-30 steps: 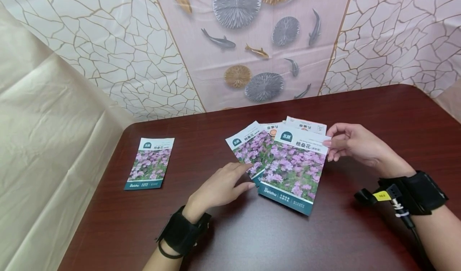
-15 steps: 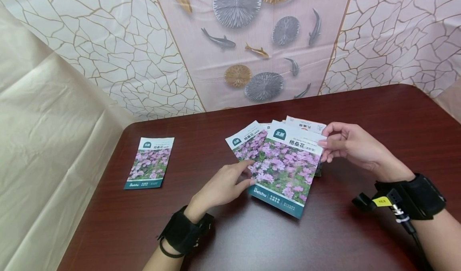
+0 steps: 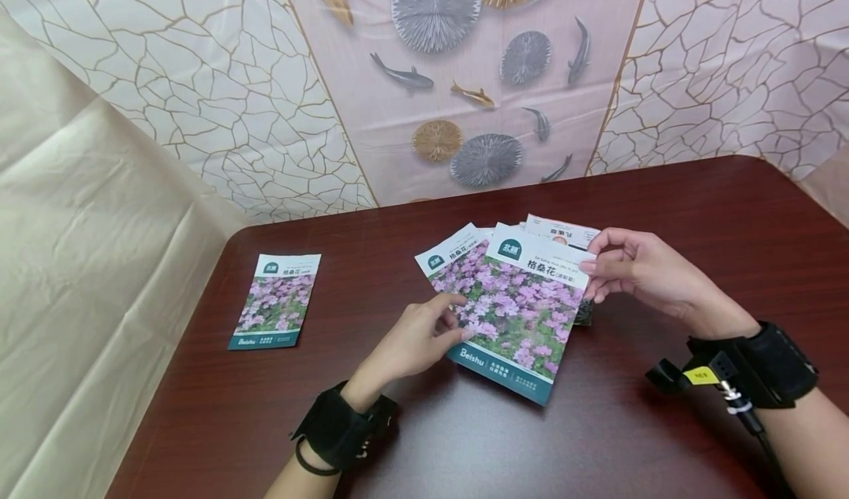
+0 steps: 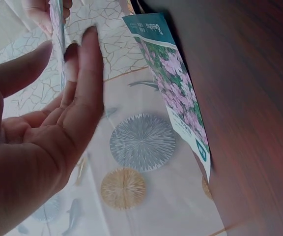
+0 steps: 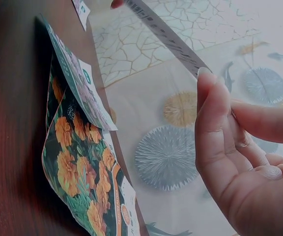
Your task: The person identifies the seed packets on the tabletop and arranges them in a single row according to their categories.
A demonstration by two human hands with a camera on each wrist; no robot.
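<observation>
A seed packet with pink-purple flowers (image 3: pixel 520 304) is held raised and tilted over the table. My right hand (image 3: pixel 646 274) pinches its upper right edge between thumb and fingers. At its lower left edge is my left hand (image 3: pixel 411 340), thumb on the front and fingers behind; the left wrist view has the packet (image 4: pixel 58 29) between them. Below and left lies a matching pink-flower packet (image 3: pixel 452 252), partly covered. It overlaps packets with orange flowers (image 5: pixel 82 172), whose white tops (image 3: pixel 564 230) show behind the held packet.
Another pink-flower packet (image 3: pixel 275 300) lies alone at the left of the dark red-brown table (image 3: pixel 597 440). Patterned cloth (image 3: pixel 491 79) hangs behind the table, and a pale cloth (image 3: pixel 79 263) borders its left side. A cable (image 3: pixel 763 440) runs from the right wristband.
The held packet has moved left and slightly toward me with my right hand. Its left edge has come between my left thumb and fingers, which have closed on it.
</observation>
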